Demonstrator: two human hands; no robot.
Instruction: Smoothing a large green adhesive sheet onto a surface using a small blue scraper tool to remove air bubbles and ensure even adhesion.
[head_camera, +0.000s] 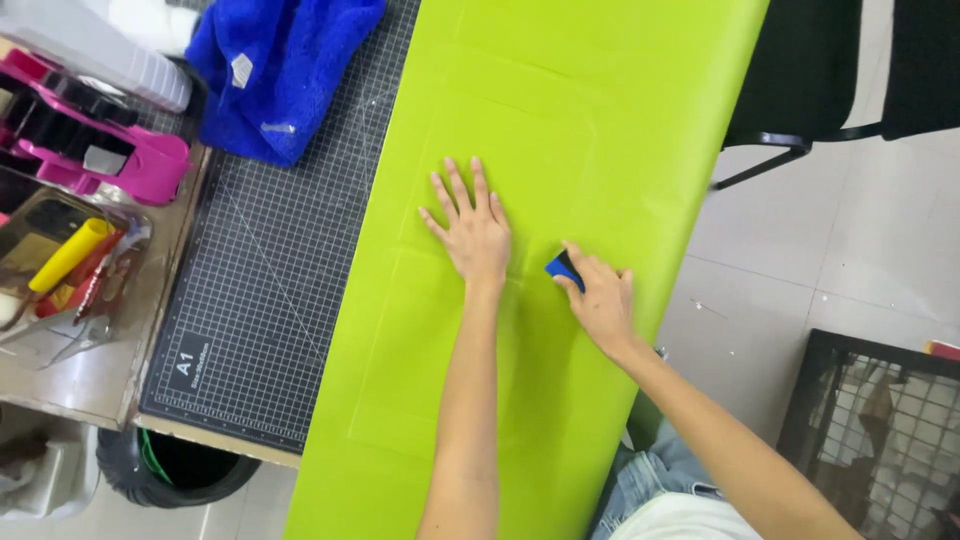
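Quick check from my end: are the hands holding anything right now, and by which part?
The right hand grips a small blue tool by its rear end; only its front tip shows, pressed onto the green sheet. The left hand holds nothing, lying flat on the sheet.

One green sheet (560, 130), one blue cloth (275, 70) — two hands (475, 235), one squeegee (563, 270).

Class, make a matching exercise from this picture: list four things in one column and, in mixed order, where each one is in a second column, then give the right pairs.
Things:
1. left hand
2. blue scraper
3. blue towel
4. pink tape dispenser

Places:
A. bunched at the top of the cutting mat
B. flat, fingers spread, on the green sheet
C. left of the mat, on the table edge
D. held in the right hand

Pairs: 1-B, 2-D, 3-A, 4-C
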